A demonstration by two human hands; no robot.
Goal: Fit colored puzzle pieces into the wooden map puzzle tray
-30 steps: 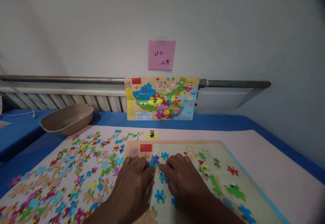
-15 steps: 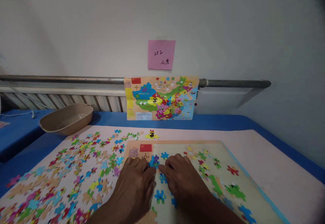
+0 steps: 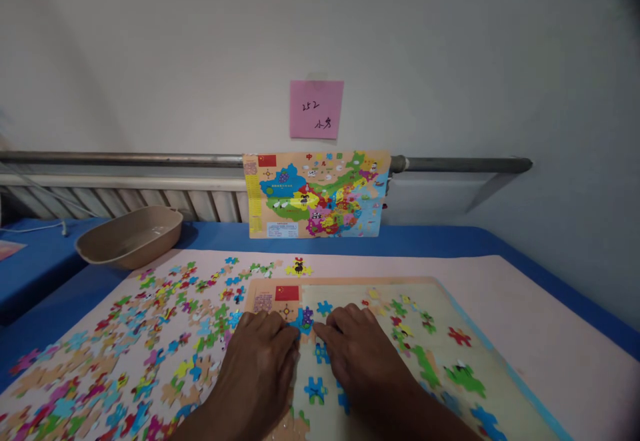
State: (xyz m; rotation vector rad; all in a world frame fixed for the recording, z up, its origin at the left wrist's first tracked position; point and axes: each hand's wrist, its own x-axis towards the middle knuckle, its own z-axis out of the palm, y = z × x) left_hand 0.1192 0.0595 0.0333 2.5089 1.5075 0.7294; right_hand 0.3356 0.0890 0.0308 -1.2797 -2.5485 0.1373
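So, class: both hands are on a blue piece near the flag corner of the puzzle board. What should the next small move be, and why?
Probably press the blue piece flat. Left hand and right hand pinch it from both sides on the puzzle board, beside the flag, so it seems nearly seated.

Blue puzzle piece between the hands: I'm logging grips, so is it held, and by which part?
Not lifted: the blue puzzle piece lies on the puzzle board, left hand and right hand fingertips at its side edges.
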